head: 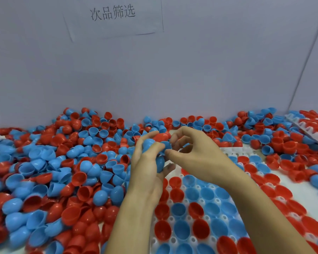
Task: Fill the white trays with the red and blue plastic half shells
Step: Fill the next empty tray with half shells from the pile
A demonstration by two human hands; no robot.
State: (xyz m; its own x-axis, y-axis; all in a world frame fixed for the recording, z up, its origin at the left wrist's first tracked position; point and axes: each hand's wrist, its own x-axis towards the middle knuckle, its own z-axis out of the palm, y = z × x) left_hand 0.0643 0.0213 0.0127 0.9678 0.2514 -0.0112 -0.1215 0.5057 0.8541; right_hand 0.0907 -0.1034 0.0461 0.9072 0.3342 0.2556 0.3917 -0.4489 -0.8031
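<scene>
Both hands grip shells: left hand (147, 162) blue shells (159, 163), right hand (196, 153) pinching one; loose pile (63, 171) crowds tray (191, 239).

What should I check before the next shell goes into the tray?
1. Left hand holds a stock of shells: ok, several blue and a red.
2. Right hand pinches one blue shell: ok.
3. Shell free of the stack: cannot tell.
4. Empty pockets in the white tray: ok, along its far edge.
5. Seated shells face open side up: ok.
6. Second tray at far right full: cannot tell.
</scene>
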